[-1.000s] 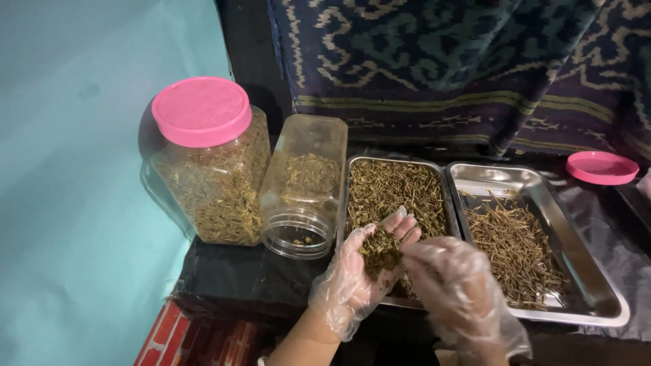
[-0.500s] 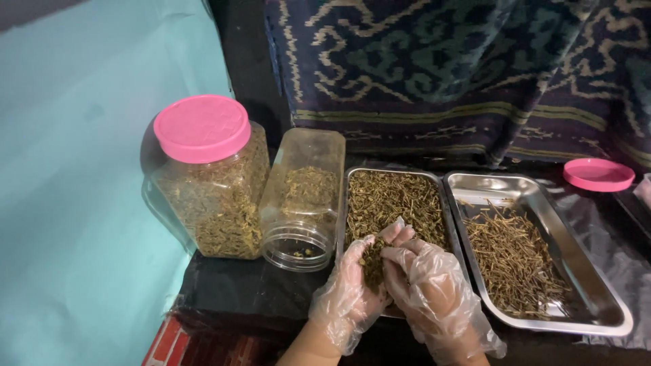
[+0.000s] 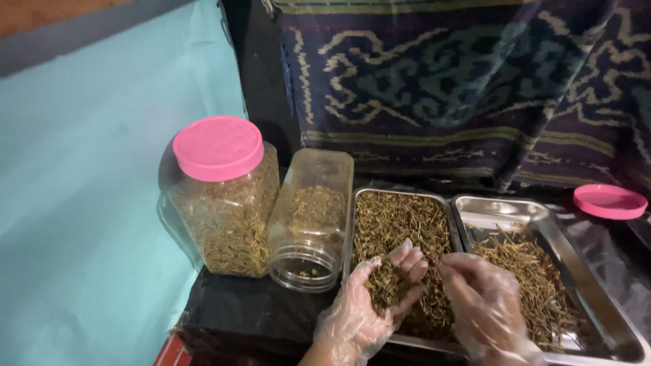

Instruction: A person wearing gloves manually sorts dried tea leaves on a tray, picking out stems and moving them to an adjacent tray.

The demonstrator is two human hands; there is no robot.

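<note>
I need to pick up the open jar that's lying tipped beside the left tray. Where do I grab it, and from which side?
Grip the open clear jar around its square body, just behind the threaded neck. Come from above, fingers down its two flat sides. It lies tilted with its mouth toward the camera, wedged between the pink-lidded jar and the left tray, so side access looks tight. Keep the mouth raised: dried bits sit inside.

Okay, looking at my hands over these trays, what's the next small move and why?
Probably bring the right hand back to the left palm and pick out another stem: the palm cups a pile of dried herb, and the right tray holds only bare stems.
</note>
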